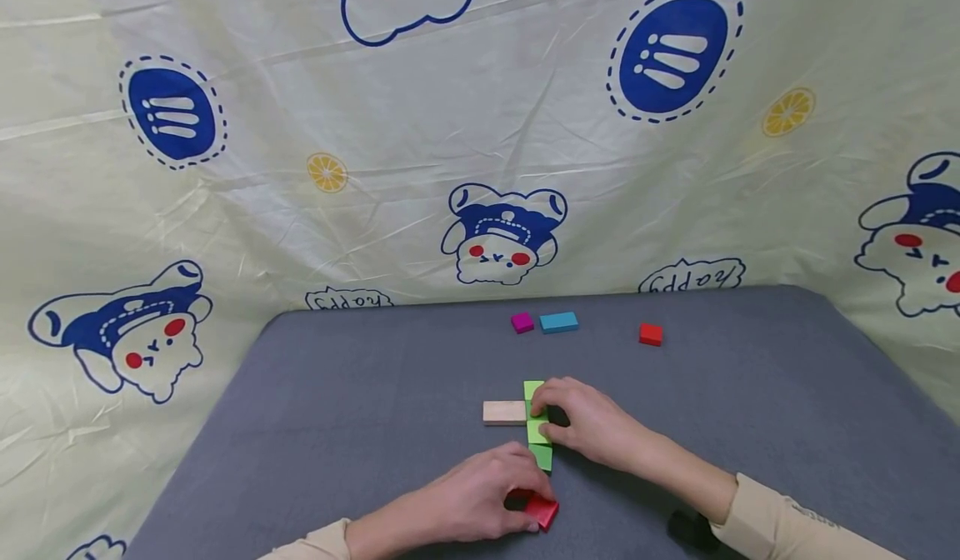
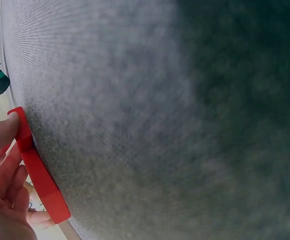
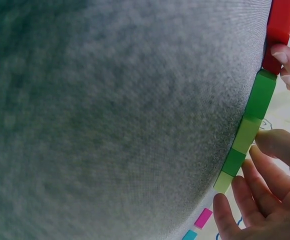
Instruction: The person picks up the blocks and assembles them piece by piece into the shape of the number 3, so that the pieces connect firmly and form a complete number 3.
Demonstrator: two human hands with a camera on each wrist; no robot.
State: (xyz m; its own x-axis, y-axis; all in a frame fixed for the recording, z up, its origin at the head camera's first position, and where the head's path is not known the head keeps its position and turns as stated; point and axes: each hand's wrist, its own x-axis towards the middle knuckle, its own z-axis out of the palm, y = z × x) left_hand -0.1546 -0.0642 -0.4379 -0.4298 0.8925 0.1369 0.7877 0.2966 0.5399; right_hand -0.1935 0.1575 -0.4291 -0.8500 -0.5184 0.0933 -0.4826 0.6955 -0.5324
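My left hand (image 1: pixel 491 493) pinches red blocks (image 1: pixel 543 511) between thumb and fingers, low on the table nearest me. Two red pieces (image 2: pixel 46 187) show end to end in the left wrist view, the thumb on the upper one. My right hand (image 1: pixel 596 422) curls over a row of alternating light and darker green blocks. Its thumb and finger pinch at the light green block (image 3: pixel 247 134) and the darker green block (image 3: pixel 233 162) beside it. Another green block (image 1: pixel 542 457) ends the row on the near side, just above the red. A plain wooden block (image 1: pixel 504 413) adjoins the row's left side.
At the back of the grey table (image 1: pixel 360 393) lie a magenta block (image 1: pixel 522 322), a blue block (image 1: pixel 558 322) and a separate red block (image 1: pixel 651 334). A dark object (image 1: pixel 692 531) sits by the right sleeve. A printed cloth (image 1: pixel 510 127) hangs behind the table.
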